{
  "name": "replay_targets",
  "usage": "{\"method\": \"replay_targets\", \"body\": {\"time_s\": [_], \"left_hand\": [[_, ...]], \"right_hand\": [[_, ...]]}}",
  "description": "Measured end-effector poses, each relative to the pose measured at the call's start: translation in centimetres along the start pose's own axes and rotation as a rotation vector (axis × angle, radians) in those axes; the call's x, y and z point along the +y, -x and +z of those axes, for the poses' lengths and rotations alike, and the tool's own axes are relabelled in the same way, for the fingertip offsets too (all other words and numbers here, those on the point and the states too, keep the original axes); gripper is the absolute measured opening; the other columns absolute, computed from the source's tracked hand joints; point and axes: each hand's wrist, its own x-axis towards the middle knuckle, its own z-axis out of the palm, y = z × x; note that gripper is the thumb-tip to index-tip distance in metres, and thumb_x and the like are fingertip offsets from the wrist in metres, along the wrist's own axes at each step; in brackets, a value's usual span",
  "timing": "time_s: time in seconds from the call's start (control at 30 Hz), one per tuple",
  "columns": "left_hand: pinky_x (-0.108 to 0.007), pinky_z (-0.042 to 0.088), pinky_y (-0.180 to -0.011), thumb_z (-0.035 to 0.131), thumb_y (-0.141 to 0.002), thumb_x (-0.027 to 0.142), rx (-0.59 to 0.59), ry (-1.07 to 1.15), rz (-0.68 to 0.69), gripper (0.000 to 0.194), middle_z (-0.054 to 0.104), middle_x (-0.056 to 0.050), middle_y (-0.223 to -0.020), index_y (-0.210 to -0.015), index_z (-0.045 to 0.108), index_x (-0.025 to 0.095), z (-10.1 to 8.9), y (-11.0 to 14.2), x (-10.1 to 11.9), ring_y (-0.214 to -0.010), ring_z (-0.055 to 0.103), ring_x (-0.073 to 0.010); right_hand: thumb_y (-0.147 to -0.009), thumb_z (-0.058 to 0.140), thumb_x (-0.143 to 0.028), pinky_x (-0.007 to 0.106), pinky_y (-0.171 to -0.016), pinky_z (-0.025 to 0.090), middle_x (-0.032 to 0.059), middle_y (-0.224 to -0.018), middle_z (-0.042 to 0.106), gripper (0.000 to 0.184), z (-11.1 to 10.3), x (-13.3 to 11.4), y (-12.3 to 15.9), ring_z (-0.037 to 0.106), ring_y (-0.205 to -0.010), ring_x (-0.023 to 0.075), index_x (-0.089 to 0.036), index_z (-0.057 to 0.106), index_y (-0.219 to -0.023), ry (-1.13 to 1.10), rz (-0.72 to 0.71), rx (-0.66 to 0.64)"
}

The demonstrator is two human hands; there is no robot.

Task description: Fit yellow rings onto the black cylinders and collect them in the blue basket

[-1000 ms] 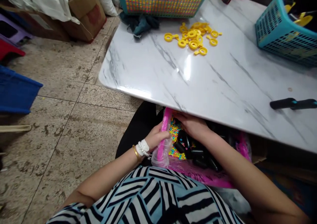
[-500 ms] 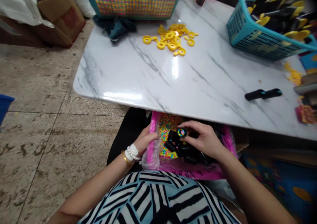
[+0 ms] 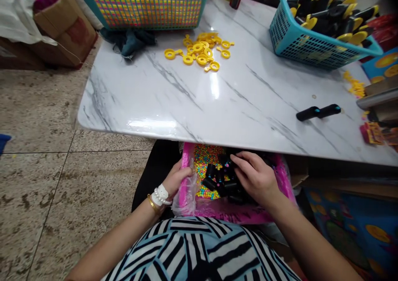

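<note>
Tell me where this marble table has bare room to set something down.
Bare marble lies between the yellow rings and the table's near edge, and stretches right to the loose black tube. Crowded: the pink tray on the lap, packed with black tubes and beads around the right hand and left hand.

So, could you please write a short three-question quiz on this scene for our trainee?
1. What does the right hand rest on inside the pink tray?
2. True or false: the yellow rings lie among the coloured beads.
3. Which holds the black pieces with yellow rings: A the blue basket, B the pink tray, or C the cardboard box?

Key: 1 black tubes; 2 false, they lie on the marble table; 3 A.
</note>
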Motion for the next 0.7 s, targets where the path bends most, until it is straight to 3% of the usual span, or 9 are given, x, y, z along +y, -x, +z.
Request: {"method": "replay_targets", "body": {"time_s": [0.23,0.37,0.47,0.7], "left_hand": [[-0.023,0.039,-0.059,0.061,-0.064,0.021,0.008,0.004,-0.009,0.028,0.057,0.002,-0.072,-0.091,0.059,0.016,0.3,0.2,0.4,-0.061,0.050,-0.0116],[-0.022,0.037,-0.057,0.062,-0.063,0.022,0.031,-0.013,0.002,0.028,0.056,0.003,-0.069,-0.090,0.059,0.015,0.3,0.2,0.4,-0.059,0.048,-0.0108],[-0.022,0.037,-0.055,0.064,-0.063,0.025,0.040,-0.029,-0.016,0.028,0.055,0.004,-0.065,-0.089,0.059,0.015,0.1,0.1,0.4,-0.056,0.047,-0.0106],[-0.022,0.039,-0.054,0.065,-0.063,0.025,0.029,-0.021,-0.033,0.026,0.055,0.004,-0.061,-0.087,0.059,0.015,0.1,-0.3,0.6,-0.053,0.048,-0.0105]], "right_hand": [[-0.086,0.058,-0.011,0.035,-0.081,0.057,0.0092,-0.104,0.064,0.030,0.3,-1.1,-0.3,0.064,-0.092,0.0202,-0.022,0.065,-0.113,-0.110,0.156,0.118],[-0.082,0.065,-0.015,0.031,-0.067,0.058,0.0048,-0.097,0.066,0.027,0.1,-1.7,0.0,0.064,-0.073,0.0158,-0.023,0.064,-0.108,-0.399,0.322,0.088],[-0.081,0.067,-0.017,0.030,-0.066,0.059,0.0040,-0.097,0.067,0.028,-0.2,-2.0,0.2,0.066,-0.074,0.0156,-0.022,0.062,-0.108,-0.525,0.427,0.124],[-0.084,0.058,-0.006,0.037,-0.082,0.057,0.0096,-0.107,0.064,0.039,-1.1,-1.7,0.6,0.064,-0.098,0.0218,-0.025,0.064,-0.117,-0.141,0.130,0.220]]}}
